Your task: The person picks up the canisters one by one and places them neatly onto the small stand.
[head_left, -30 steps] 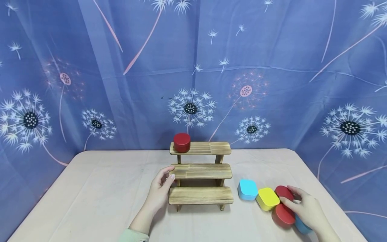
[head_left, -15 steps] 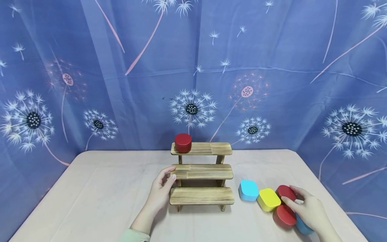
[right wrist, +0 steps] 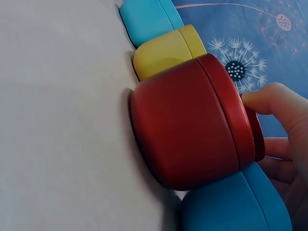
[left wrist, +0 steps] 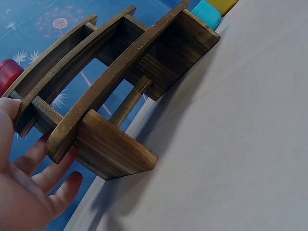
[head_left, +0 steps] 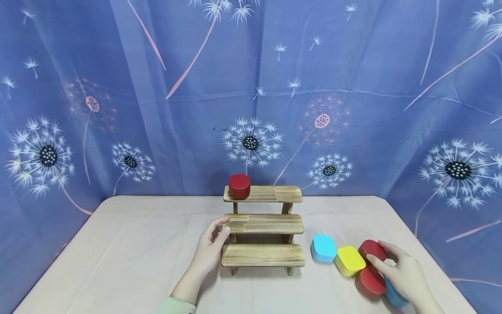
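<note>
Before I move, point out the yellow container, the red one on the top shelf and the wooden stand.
Yellow lidded container [head_left: 351,259]: head view, top of lid.
Top-shelf red round container [head_left: 239,190]: head view, curved front side.
Three-tier wooden stand [head_left: 270,223]: head view, middle shelf's upper surface.

There is lots of room on the desk [head_left: 117,248] left of the left hand [head_left: 209,246], which blocks that end of the wooden shelf [head_left: 266,223]. The top step [head_left: 276,194] has room right of its red tin [head_left: 239,187]. A small gap runs between shelf and light blue tin [head_left: 324,248]. Past it, the yellow tin [head_left: 350,261], back red tin [head_left: 370,249], front red tin [head_left: 370,283], dark blue tin [head_left: 394,294] and right hand [head_left: 404,272] crowd the way.
</note>
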A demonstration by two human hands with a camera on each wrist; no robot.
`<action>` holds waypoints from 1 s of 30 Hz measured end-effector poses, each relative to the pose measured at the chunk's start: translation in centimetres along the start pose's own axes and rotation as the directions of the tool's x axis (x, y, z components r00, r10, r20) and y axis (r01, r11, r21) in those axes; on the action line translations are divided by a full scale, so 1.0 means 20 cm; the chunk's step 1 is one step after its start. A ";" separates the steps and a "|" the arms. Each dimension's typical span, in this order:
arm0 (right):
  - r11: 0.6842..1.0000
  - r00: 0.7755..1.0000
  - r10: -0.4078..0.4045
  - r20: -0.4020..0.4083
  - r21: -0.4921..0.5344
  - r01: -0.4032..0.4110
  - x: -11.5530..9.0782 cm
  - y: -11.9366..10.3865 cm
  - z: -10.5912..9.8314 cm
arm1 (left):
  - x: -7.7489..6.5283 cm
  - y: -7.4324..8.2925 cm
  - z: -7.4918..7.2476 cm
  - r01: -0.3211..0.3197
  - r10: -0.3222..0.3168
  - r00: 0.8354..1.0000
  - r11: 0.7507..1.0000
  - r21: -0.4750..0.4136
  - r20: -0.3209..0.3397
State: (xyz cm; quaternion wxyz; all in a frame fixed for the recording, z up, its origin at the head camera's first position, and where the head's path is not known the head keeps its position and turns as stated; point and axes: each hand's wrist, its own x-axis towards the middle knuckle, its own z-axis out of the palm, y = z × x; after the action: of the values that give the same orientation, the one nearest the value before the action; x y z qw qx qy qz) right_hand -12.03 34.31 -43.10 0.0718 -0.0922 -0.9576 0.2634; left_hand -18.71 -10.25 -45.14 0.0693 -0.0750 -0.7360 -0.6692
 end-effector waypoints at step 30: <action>0.999 0.990 -0.006 -0.138 0.046 0.012 -0.02 -0.03 -0.01 | 0.00 -0.01 0.00 -0.009 0.009 1.000 1.000 -0.022 0.009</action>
State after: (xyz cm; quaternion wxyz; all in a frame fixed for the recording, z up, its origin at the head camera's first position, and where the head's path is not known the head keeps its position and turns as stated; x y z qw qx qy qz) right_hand -11.73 33.85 -42.67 0.1409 -0.1042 -0.9443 0.2784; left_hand -18.67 -10.35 -45.29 0.0682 -0.0823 -0.7284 -0.6767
